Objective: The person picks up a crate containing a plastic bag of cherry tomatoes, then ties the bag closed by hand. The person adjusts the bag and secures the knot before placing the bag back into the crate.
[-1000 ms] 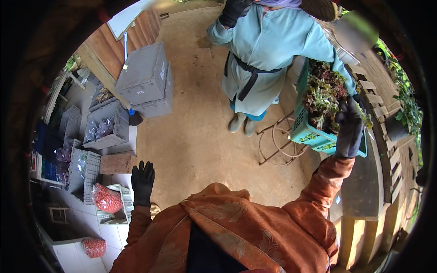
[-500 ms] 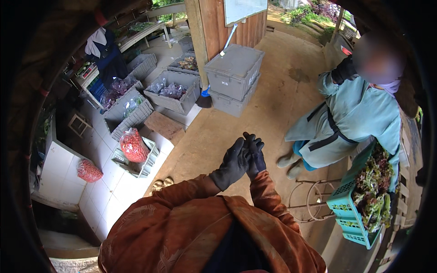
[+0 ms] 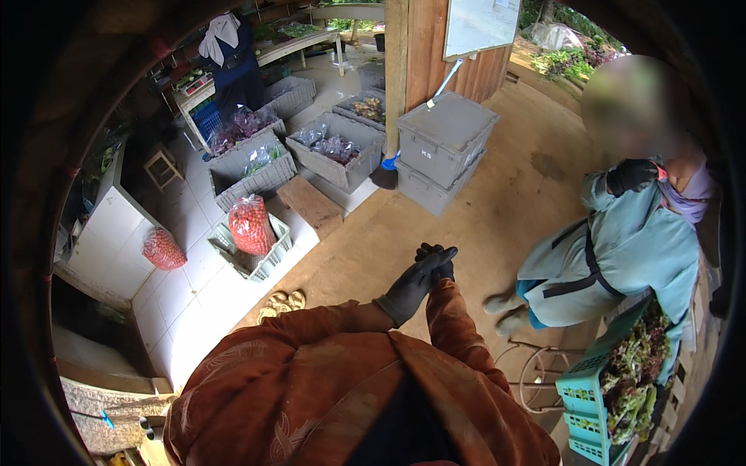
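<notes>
My left hand [image 3: 409, 289], in a dark grey work glove, is clasped against my right hand [image 3: 444, 269] in front of my chest. The left hand's back faces up and its fingers lie across the right, hiding most of it. Dark gloved fingertips of the right show just beyond the left. No object is visible between the hands. Both forearms wear rust-orange sleeves. Bare brown floor [image 3: 365, 256] lies under the hands, and a pair of gold-coloured sandals [image 3: 281, 303] rests on it to the left.
At the right a person in a pale blue-green smock [image 3: 633, 233] stands by a turquoise crate [image 3: 583, 394] of leafy lettuce [image 3: 637, 365]. Stacked grey lidded bins [image 3: 443, 140] are ahead. To the left, a pale green crate [image 3: 268, 268] holds a bag of red produce [image 3: 251, 225]; several grey crates stand beyond.
The view has swung left, so surroundings sit further right. My left hand's fingers have slid further over the right hand. The person's gloved hand shows lower, near the neck, holding something red.
</notes>
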Tool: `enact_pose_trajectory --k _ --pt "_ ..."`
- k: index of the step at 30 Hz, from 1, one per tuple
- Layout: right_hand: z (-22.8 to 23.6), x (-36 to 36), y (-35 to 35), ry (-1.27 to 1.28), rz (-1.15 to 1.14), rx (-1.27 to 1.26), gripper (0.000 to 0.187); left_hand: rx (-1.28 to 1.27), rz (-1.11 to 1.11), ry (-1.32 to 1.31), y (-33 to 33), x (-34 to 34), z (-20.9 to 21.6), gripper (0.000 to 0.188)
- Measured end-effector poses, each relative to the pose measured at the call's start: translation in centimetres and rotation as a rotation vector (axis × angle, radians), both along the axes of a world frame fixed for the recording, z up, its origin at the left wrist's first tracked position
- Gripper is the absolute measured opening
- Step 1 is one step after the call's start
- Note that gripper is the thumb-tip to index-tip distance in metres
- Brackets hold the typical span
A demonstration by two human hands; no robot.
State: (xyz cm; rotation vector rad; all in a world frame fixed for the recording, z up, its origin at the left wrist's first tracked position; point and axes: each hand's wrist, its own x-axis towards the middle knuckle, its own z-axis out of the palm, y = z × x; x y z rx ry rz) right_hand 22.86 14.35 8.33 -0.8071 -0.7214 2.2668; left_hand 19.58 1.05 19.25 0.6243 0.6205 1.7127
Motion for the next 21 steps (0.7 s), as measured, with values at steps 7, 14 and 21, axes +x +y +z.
enact_pose_trajectory --k 7,14,21 --pt "-12.8 6.2 6.9 0.004 -0.325 -0.278 0.037 -0.399 -0.375 -0.042 -1.3 1.2 2.3 0.037" --pt "-14.3 18.0 9.4 -0.486 -0.691 0.014 0.023 -0.642 -0.282 -0.115 -6.7 -8.3 -5.7 0.028" --pt "-0.7 8.9 5.9 -0.123 -0.252 0.066 0.015 -0.864 -0.137 -0.219 -2.1 -12.6 -8.8 0.049"
